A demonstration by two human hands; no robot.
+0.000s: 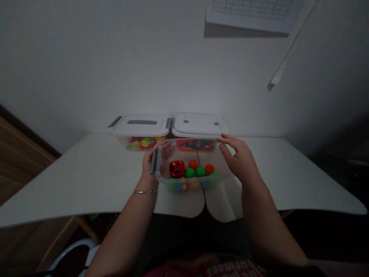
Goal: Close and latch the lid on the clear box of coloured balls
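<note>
A clear plastic box (178, 181) without its lid sits in front of me on the white table. Inside it are a red patterned cube (177, 169), orange balls (209, 169), green balls (200, 171) and other colourful pieces blurred by the front wall. My left hand (149, 163), with a thin bracelet at the wrist, grips the box's left end by the grey latch (154, 161); its fingers show partly through the wall. At the back right corner, my right hand (238, 156) has its fingers stretched out at the rim. Whether they touch it I cannot tell.
Two lidded boxes stand against the wall: the left lid (141, 125) covers colourful pieces, and the right lid (200, 124) covers red and blue ones. A seam splits the white table (86, 184). Paper (250, 17) and a white strip (291, 50) hang on the wall.
</note>
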